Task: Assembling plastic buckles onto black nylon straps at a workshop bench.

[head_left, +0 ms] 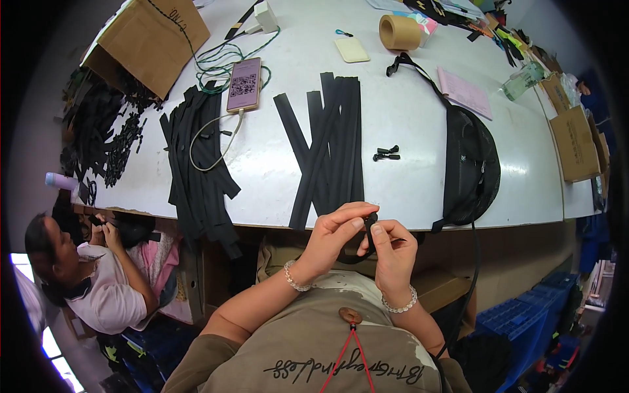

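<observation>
My left hand (331, 239) and my right hand (391, 252) meet just below the white table's (406, 124) near edge. Together they pinch a small black zipper slider (371, 223) onto a black strip (357, 259) that loops down between them. The left fingertips hold the slider's top, the right thumb and fingers grip it from below. On the table straight ahead lies a fanned pile of black zipper strips (327, 144). Two loose black sliders (386, 153) rest to the right of that pile.
A second heap of black strips (196, 157) hangs over the table's left edge, under a phone (244, 84) with its cable. A black waist bag (470, 164), a tape roll (400, 32), a pink booklet (464, 92) and cardboard boxes (154, 39) lie around. Another person (92, 275) sits at lower left.
</observation>
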Available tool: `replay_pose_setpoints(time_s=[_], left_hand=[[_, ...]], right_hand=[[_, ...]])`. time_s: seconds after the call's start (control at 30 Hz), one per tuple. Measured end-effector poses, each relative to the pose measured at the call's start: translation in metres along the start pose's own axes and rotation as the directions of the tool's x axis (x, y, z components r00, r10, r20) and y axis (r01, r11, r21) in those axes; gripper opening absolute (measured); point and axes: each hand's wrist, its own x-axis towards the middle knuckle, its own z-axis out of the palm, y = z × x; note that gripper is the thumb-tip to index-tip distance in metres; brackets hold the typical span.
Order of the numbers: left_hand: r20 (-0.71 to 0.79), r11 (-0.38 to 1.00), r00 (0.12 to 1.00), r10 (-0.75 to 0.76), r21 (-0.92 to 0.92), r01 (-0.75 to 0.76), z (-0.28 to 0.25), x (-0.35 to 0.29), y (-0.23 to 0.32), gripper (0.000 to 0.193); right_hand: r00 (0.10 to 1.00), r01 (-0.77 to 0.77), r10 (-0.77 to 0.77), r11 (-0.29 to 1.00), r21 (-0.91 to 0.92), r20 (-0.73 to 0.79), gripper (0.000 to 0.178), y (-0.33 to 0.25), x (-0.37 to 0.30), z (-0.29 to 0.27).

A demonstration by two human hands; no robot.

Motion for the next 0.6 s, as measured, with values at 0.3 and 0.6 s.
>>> replay_pose_setpoints(time_s=[0.3, 0.6], left_hand=[[-0.049, 0.990, 0.998, -0.031, 0.133, 0.037, 0.009, 0.001, 0.010, 0.024], [0.010, 0.889, 0.986, 0.167, 0.430, -0.155, 0.004, 0.001, 0.014, 0.018]], right_hand=[[0.983, 0.173, -0.180, 0.968, -0.184, -0.026, 0.013, 0.001, 0.001, 0.003], [0.988, 0.156, -0.150, 0.962, -0.223, 0.046, 0.015, -0.004, 0.008, -0.015]])
